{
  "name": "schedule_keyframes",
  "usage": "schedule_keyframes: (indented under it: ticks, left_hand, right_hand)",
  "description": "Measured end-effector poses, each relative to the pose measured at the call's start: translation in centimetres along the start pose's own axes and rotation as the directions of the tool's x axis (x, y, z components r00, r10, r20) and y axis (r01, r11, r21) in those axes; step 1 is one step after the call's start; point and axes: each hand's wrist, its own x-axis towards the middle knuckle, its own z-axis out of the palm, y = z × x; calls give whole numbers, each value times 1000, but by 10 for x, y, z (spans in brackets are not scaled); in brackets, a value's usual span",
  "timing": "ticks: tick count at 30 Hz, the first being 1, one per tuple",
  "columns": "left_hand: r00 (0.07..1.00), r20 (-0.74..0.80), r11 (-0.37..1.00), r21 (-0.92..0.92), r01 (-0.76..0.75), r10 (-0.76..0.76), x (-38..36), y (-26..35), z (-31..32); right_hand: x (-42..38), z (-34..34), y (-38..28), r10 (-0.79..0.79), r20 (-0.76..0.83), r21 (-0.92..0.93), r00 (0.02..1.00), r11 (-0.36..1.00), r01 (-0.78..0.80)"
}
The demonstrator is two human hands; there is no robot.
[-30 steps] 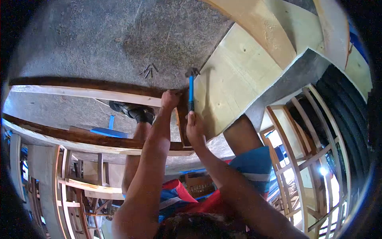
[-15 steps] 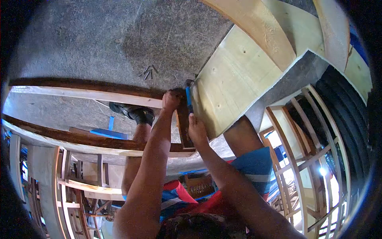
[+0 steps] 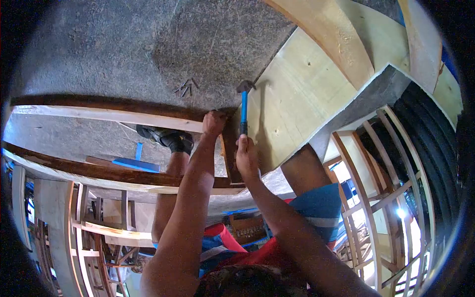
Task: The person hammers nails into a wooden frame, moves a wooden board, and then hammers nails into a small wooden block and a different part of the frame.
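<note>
My right hand [image 3: 246,154] is closed round the dark grip of a hammer [image 3: 244,108] with a blue shaft and a metal head. The hammer head is raised, apart from the wood below. At the corner of a wooden frame [image 3: 148,118], my left hand [image 3: 214,123] has its fingers drawn together against the wood. What they pinch, if anything, is hidden. The frame has two long rails and a short dark end piece [image 3: 231,153], which lies just left of my right hand. Several loose nails [image 3: 186,88] lie on the concrete beyond the frame.
A pale plywood sheet [image 3: 302,74] lies right of the frame, with curved wooden pieces [image 3: 341,37] at its far side. A blue T-shaped object [image 3: 137,163] lies between the rails, near my sandalled foot [image 3: 166,138]. Slatted wooden frames [image 3: 366,198] stand at the right.
My right hand has lifted the hammer up and slightly right, away from the frame's corner. My left hand has stayed at the corner.
</note>
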Motion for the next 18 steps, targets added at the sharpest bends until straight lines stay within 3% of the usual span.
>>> schedule_keyframes:
  ticks: [2, 4, 6, 7, 8, 9, 10, 11, 12, 13, 14, 15, 16, 17, 18]
  left_hand:
    - [999, 25, 999, 6, 36, -36, 3, -1, 1]
    - [995, -38, 989, 123, -84, 89, 11, -20, 22]
    - [997, 39, 998, 13, -66, 65, 1, -22, 16]
    - [997, 66, 999, 16, -50, 48, -7, -28, 25]
    - [991, -57, 973, 205, -104, 118, -7, -33, 33]
    - [961, -168, 910, 392, -138, 218, -7, -33, 36]
    - [962, -160, 907, 397, -141, 220, -16, -21, 30]
    - [987, -7, 965, 211, 157, -159, -29, -2, 19]
    - [854, 198, 876, 79, 476, -482, -35, 4, 18]
    - [809, 584, 970, 225, -90, -61, -36, -31, 40]
    - [806, 588, 968, 233, -90, -67, -49, -25, 41]
    - [775, 619, 818, 379, -433, 124, -69, -12, 43]
    - [676, 680, 534, 474, -700, 283, -88, 1, 43]
    - [674, 685, 527, 479, -702, 276, -101, 22, 25]
    - [840, 484, 903, 201, -380, 246, -106, 54, -5]
  right_hand:
    - [5, -3, -1, -4, 0, -25, 1000, 1000, 4]
    - [4, -16, -5, 278, 198, -148, 940, 956, -252]
    - [-1, -22, -7, 102, 114, -202, 988, 976, -78]
    - [-4, -25, -6, 240, 294, 355, 925, 872, -339]
    - [-6, -34, -27, 313, 387, 513, 867, 709, -485]
    - [-7, -46, -49, 307, 366, 526, 879, 710, -467]
    - [-6, -56, -61, 283, 374, 563, 883, 687, -459]
    - [-4, -65, -67, 234, 373, 568, 898, 707, -421]
    - [0, -73, -73, 178, 371, 575, 911, 727, -376]
    - [2, -80, -80, 179, 374, 579, 910, 722, -380]
    - [3, -87, -86, 141, 373, 569, 917, 746, -346]
    - [3, -91, -88, 102, 372, 561, 923, 767, -311]
    - [2, -93, -86, 102, 375, 568, 921, 760, -316]
    - [1, -94, -85, 101, 380, 549, 919, 776, -312]
    - [1, -95, -84, 97, 379, 532, 920, 791, -303]
